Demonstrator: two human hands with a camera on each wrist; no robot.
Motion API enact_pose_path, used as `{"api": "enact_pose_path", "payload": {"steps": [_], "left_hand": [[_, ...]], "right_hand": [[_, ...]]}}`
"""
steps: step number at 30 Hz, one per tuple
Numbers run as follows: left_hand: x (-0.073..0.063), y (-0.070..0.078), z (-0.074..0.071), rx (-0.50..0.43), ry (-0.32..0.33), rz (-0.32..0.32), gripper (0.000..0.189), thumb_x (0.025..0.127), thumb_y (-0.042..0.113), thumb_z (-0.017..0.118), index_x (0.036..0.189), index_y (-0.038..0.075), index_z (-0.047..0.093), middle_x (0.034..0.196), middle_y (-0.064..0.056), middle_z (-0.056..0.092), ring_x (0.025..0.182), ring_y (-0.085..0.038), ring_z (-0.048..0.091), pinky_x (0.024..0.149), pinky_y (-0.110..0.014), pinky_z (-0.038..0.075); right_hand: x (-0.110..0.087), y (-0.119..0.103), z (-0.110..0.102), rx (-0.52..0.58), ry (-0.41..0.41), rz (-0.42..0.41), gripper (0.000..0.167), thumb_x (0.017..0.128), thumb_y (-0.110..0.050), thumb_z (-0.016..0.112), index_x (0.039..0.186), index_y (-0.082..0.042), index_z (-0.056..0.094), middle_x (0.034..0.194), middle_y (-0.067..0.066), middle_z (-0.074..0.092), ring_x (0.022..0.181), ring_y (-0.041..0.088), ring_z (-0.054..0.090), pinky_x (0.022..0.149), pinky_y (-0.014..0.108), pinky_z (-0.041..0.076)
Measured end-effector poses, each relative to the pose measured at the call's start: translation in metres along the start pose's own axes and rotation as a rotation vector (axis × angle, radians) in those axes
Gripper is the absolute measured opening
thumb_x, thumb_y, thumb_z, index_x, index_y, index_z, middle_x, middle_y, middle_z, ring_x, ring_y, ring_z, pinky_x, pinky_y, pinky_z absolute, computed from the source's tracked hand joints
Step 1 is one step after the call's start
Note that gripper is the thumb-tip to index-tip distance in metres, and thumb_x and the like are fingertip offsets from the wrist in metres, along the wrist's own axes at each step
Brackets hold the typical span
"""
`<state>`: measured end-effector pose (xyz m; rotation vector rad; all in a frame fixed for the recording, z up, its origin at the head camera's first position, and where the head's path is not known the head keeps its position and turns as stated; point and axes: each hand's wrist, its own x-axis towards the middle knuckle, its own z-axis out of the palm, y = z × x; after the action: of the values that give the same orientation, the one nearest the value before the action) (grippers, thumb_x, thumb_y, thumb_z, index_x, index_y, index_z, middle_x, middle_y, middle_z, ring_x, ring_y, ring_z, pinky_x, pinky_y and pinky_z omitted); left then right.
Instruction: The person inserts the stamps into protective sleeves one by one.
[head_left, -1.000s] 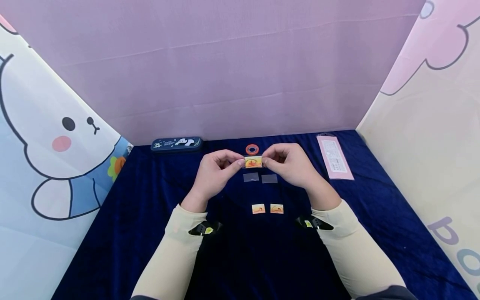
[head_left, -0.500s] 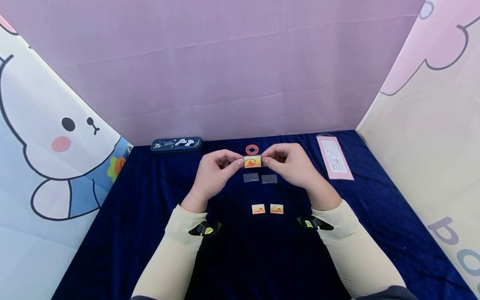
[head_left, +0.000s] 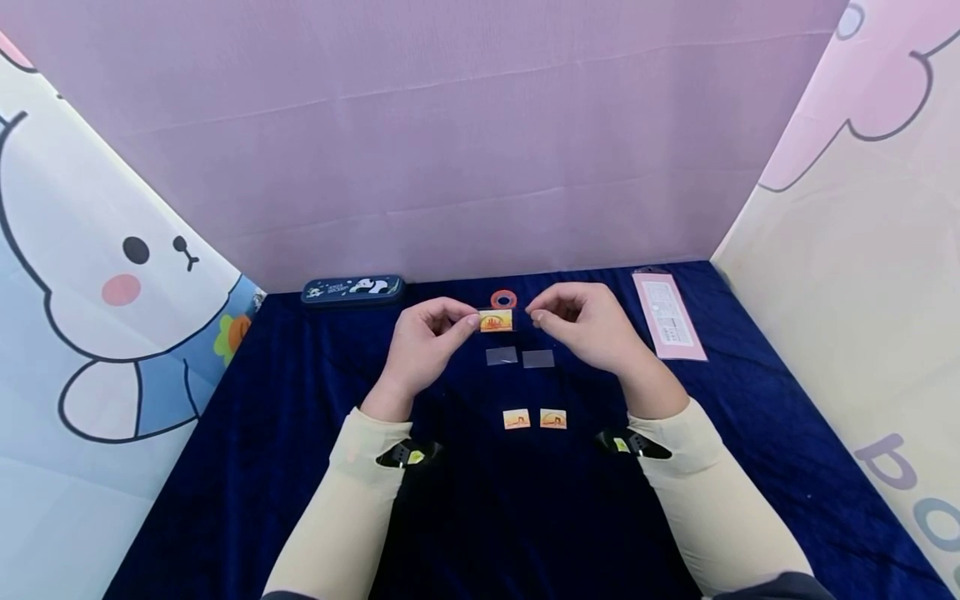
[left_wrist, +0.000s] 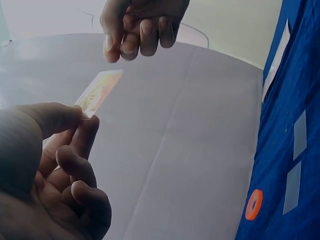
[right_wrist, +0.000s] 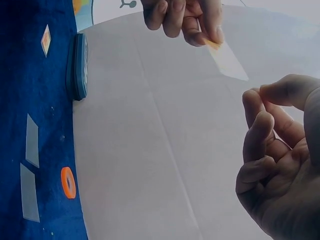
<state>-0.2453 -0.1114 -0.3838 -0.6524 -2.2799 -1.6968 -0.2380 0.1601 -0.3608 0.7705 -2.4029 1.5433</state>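
The left panel (head_left: 90, 225), printed with a white cartoon animal, borders the left side of the counter (head_left: 510, 517), which is spread with dark blue cloth. By the far edge, towards the far left corner, lies a dark blue case (head_left: 352, 289) with a panda on its lid.

Next comes the left hand (head_left: 425, 346), its thumb and index finger pinching the card (head_left: 497, 321) by the left end. The card, yellow with an orange picture, is held up off the counter, and its right end is free. Beyond it, near the middle of the far edge, lies a roll of orange tape (head_left: 504, 299).

On the near side of the card lie the left sheet (head_left: 502, 356) and, just beside it, the right sheet (head_left: 537, 358), both clear. Closer to the near edge lie the left print (head_left: 517, 418) and the right print (head_left: 553, 418), side by side with a small gap, each showing an orange picture.

The right hand (head_left: 588, 325) is near the card but apart from it, thumb and index tips together, other fingers curled, nothing visible between them. A pink and white packet (head_left: 669, 317) lies slantwise by the far right corner, and the right panel (head_left: 862, 275) borders the counter's right edge.
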Motion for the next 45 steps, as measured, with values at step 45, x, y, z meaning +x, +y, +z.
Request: {"api": "enact_pose_path", "payload": {"steps": [45], "left_hand": [[0.006, -0.111, -0.027, 0.263, -0.027, -0.446, 0.015, 0.097, 0.02, 0.076, 0.108, 0.011, 0.08, 0.099, -0.005, 0.077, 0.09, -0.021, 0.066, 0.08, -0.036, 0.051]], "right_hand": [[0.005, 0.053, 0.017, -0.439, -0.495, 0.248, 0.022, 0.087, -0.022, 0.086, 0.105, -0.016, 0.076, 0.079, -0.01, 0.067, 0.071, 0.012, 0.06, 0.074, 0.036, 0.05]]}}
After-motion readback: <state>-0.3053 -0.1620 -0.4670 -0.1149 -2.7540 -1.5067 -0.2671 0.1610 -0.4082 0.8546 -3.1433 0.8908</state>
